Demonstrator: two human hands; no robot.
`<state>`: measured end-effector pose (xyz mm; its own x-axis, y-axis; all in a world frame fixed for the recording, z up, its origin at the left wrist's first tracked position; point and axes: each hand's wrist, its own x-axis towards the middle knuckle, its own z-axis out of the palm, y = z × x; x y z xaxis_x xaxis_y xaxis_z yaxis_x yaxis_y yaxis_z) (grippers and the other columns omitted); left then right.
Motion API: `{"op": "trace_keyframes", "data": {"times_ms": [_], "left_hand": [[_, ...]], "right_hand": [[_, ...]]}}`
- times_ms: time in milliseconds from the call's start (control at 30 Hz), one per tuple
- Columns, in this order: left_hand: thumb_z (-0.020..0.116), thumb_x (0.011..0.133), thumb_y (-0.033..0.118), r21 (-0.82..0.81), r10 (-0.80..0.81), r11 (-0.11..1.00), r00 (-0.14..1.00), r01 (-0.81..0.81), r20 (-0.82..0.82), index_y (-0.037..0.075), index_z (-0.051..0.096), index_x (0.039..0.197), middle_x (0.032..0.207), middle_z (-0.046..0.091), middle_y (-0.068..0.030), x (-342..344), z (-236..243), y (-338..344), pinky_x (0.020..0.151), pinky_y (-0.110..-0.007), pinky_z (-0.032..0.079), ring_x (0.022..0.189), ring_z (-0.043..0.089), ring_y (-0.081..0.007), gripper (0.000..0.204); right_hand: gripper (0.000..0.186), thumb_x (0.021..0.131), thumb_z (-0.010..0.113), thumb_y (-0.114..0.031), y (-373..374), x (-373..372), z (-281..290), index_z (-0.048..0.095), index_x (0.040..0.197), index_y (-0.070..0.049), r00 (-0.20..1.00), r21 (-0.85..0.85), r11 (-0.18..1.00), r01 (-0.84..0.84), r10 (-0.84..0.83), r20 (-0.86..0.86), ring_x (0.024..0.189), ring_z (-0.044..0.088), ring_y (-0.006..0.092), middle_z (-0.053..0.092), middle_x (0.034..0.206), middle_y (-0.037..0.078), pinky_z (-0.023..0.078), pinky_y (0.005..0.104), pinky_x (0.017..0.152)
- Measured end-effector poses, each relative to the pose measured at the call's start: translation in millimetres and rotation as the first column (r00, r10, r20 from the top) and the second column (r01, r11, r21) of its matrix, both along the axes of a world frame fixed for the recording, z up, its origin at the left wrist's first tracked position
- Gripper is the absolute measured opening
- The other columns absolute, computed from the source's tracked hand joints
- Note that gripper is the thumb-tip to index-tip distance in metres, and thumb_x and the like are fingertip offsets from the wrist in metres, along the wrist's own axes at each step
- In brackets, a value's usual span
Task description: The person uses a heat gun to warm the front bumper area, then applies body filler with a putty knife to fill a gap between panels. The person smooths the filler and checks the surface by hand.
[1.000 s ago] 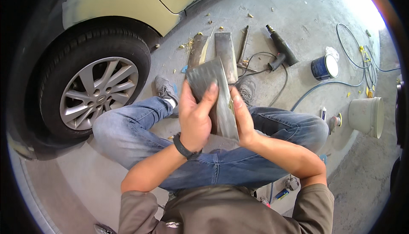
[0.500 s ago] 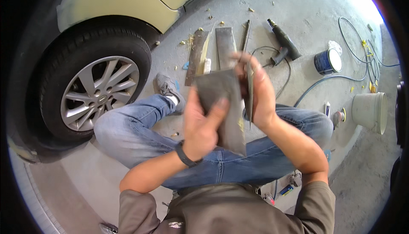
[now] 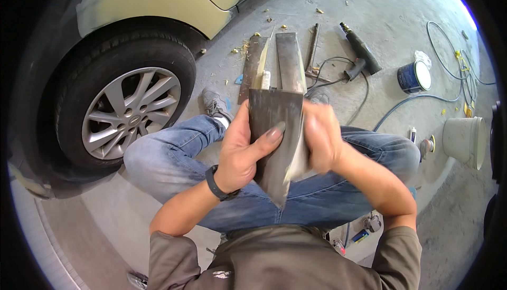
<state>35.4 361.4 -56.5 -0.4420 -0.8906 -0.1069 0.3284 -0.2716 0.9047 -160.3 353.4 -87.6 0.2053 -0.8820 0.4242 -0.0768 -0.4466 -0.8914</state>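
My left hand (image 3: 238,155) grips a dark grey, flat trim panel (image 3: 269,147) upright over my lap, its thumb across the face and its fingers behind. The panel tapers to a point at the bottom, with pale yellowish residue along its right edge. At that edge is my right hand (image 3: 321,137), fingers curled and blurred by motion. It holds a thin flat piece (image 3: 301,155), partly hidden behind the panel. On the floor ahead lie a similar dark strip (image 3: 289,60) and a brown strip (image 3: 253,63) with a yellowish film peeling off.
A heat gun (image 3: 362,50) with a cable lies ahead right, beside a metal bar (image 3: 313,44). Farther right stand a dark blue can (image 3: 414,77), a white bucket (image 3: 465,139) and a blue hose (image 3: 409,99). A car wheel (image 3: 129,113) is close on my left. Yellowish scraps litter the floor.
The panel in my left hand has turned more upright and face-on. My right hand has dropped from above to the panel's right edge, its fingers now curled, and its thin piece has gone partly behind.
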Motion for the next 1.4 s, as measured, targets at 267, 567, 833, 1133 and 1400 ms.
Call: {"op": "trace_keyframes", "data": {"times_ms": [267,567,833,1133,1400], "left_hand": [[0.066,0.098,0.012,0.017,-0.012,1.0,1.0,0.012,-0.013,-0.003,0.043,0.144,0.132,0.062,-0.0091,13.3,14.3,-25.0,0.107,-0.029,0.04,0.12,0.057,-0.0146,0.053],[0.077,0.094,0.017,0.039,-0.455,0.889,0.873,0.456,0.176,-0.002,0.049,0.137,0.124,0.061,-0.0041,29.6,36.8,-47.7,0.102,-0.027,0.041,0.115,0.053,-0.0099,0.055],[0.058,0.105,0.021,-0.358,-0.061,0.871,0.798,0.336,0.599,-0.005,0.047,0.134,0.097,0.069,-0.0175,18.0,40.7,-39.8,0.081,-0.036,0.051,0.087,0.067,-0.025,0.041],[0.051,0.109,0.017,-0.285,0.242,0.952,0.84,-0.11,0.486,0.0,0.053,0.129,0.118,0.065,-0.0061,37.4,29.6,-47.4,0.094,-0.027,0.047,0.105,0.057,-0.0095,0.026],[0.052,0.107,0.014,-0.151,0.257,0.965,0.886,-0.214,0.387,-0.002,0.055,0.127,0.115,0.065,-0.005,71.8,17.0,-44.7,0.097,-0.027,0.045,0.104,0.057,-0.0099,0.025]], "right_hand": [[0.022,0.096,0.046,-0.013,14.8,-12.5,10.3,0.048,0.083,0.004,0.986,0.047,0.994,-0.094,0.1,-0.136,0.058,0.048,0.0447,0.046,0.069,0.021,0.041,0.0493,0.054],[0.033,0.101,0.051,-0.022,-9.4,-8.4,5.6,0.056,0.082,0.004,0.987,0.02,0.988,0.156,-0.155,-0.034,0.063,0.054,0.0271,0.058,0.073,0.014,0.044,0.0437,0.063],[0.054,0.088,0.078,-0.047,-13.7,-37.7,10.5,0.048,0.072,-0.005,0.744,-0.252,0.807,0.534,-0.591,-0.312,0.05,0.042,0.0227,0.048,0.062,0.007,0.038,0.036,0.048],[0.032,0.075,0.077,-0.035,19.6,7.1,-15.1,0.063,0.078,-0.006,0.926,-0.516,0.84,0.167,-0.313,-0.21,0.056,0.05,0.0204,0.05,0.073,0.005,0.044,0.0324,0.05],[0.047,0.08,0.065,-0.006,9.8,11.1,-43.2,0.069,0.126,-0.006,0.667,-0.102,0.995,-0.002,-0.074,-0.741,0.103,0.064,0.0295,0.063,0.116,0.012,0.061,0.0389,0.081]]}}
